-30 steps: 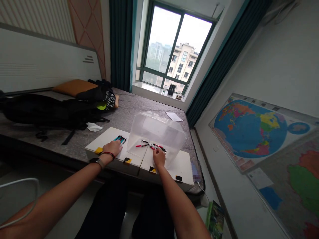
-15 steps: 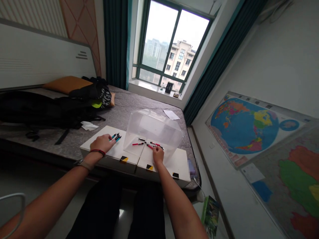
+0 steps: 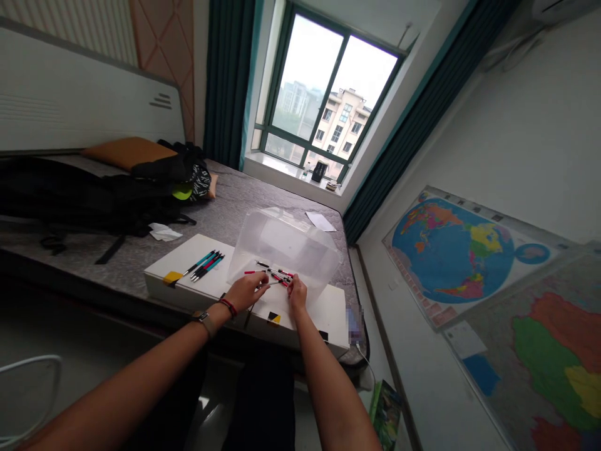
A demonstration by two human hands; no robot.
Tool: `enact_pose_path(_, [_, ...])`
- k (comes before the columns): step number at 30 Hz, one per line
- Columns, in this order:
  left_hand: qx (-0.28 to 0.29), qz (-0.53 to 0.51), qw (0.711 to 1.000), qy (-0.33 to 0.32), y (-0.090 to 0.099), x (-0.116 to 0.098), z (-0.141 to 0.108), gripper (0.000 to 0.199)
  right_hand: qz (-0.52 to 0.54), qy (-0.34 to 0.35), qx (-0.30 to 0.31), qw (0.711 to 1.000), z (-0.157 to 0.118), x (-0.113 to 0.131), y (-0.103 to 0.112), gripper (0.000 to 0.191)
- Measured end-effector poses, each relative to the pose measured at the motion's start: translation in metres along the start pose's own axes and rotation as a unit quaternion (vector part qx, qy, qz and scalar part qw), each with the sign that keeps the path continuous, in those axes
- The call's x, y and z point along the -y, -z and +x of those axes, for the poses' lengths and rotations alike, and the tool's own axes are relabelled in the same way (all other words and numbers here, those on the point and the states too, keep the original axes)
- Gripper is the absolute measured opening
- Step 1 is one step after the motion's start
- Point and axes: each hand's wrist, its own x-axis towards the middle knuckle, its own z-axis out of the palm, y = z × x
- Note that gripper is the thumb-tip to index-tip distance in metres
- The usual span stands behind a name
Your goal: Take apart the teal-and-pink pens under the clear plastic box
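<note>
A clear plastic box (image 3: 282, 241) lies on its side on a white board (image 3: 164, 263), its open side facing me. Several red-and-black pens (image 3: 275, 274) lie loose at its mouth. My right hand (image 3: 297, 294) is among them, with its fingertips on the pens, and I cannot tell whether it grips one. My left hand (image 3: 246, 292) is just in front of the pile and appears shut on a dark pen (image 3: 248, 316), which sticks out below the palm. To the left, a bundle of teal and red pens (image 3: 205, 265) lies on the board, apart from both hands.
The board rests on a grey mattress (image 3: 263, 216). A black backpack (image 3: 70, 194) and a crumpled tissue (image 3: 164, 233) lie to the left, and a sheet of paper (image 3: 320, 220) lies behind the box. Below the mattress's right edge, a book (image 3: 385, 413) stands on the floor.
My left hand has moved right, from beside the pen bundle to the pile at the box's mouth. My right hand stays at the pile. The whole view has shifted slightly.
</note>
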Motion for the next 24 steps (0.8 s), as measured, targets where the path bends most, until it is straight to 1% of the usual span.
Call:
enact_pose_path(3, [0.005,0.017,1.000,-0.019,-0.023,0.010,0.008,0.016,0.023,-0.021,0.041,0.999,0.001,-0.001,0.000,0.057])
enact_pose_path(7, [0.005,0.052,0.998,-0.044,-0.042,0.021,0.018,0.019,0.012,0.028,0.085,0.996,0.004,-0.002,-0.001,0.053])
enact_pose_path(9, [0.008,0.063,0.996,-0.064,-0.049,0.026,0.021,0.021,0.026,0.024,0.093,0.995,0.006,-0.003,-0.001,0.050])
enact_pose_path(12, [0.005,0.061,0.995,-0.076,-0.056,0.033,0.022,0.024,0.045,-0.006,0.101,0.994,0.007,-0.007,-0.001,0.050])
enact_pose_path(14, [-0.006,0.057,0.995,-0.076,-0.059,0.036,0.019,0.025,0.044,-0.009,0.100,0.994,0.007,-0.009,-0.001,0.048])
enact_pose_path(17, [-0.021,0.064,0.995,-0.079,-0.061,0.038,0.015,0.026,0.018,0.020,0.086,0.996,0.006,-0.007,-0.002,0.044])
enact_pose_path(20, [-0.019,0.081,0.993,-0.085,-0.063,0.038,0.013,0.026,-0.008,0.048,0.067,0.997,0.004,-0.002,-0.004,0.042])
enact_pose_path(24, [-0.016,0.090,0.991,-0.096,-0.064,0.038,0.012,0.026,0.007,0.044,0.058,0.997,0.003,0.001,-0.003,0.040])
